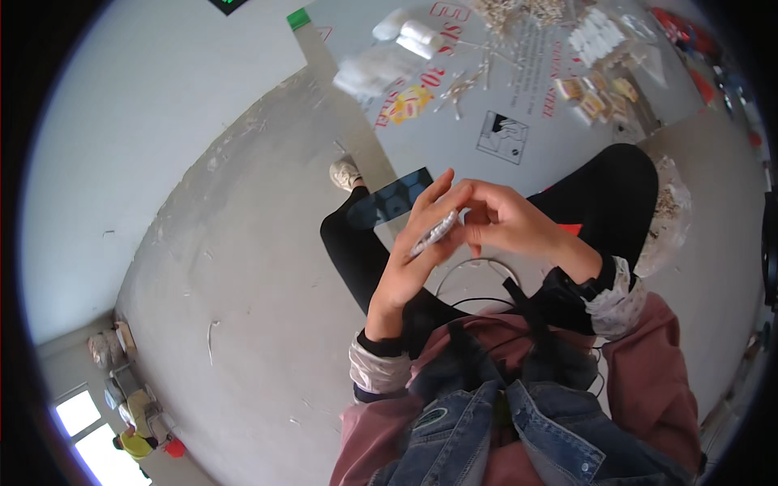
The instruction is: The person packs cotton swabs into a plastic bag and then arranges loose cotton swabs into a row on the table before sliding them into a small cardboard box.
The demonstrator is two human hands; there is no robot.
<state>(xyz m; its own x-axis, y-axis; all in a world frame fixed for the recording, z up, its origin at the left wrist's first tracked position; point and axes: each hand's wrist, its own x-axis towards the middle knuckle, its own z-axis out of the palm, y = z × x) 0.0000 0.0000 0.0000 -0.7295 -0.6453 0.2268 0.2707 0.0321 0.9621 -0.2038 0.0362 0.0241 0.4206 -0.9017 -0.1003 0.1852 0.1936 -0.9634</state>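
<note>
In front of my lap, my left hand (421,231) is curled round a small bundle of cotton swabs (434,233), their white tips packed in a row. Close against it from the right is my right hand (509,220), its fingers bent in at the bundle's other end. Between the two hands the fingers overlap, so most of the bundle is hidden. Beyond the hands, loose cotton swabs (462,87) lie scattered on the grey film-covered table (454,142).
On the table are clear plastic bags (369,77), swab piles (545,11), white packs (598,36) and yellow-and-white packs (596,99). A dark flat panel (391,199) lies by my left knee. A clear bag of swabs (666,212) sits right of my right leg. A person (135,445) is far off at lower left.
</note>
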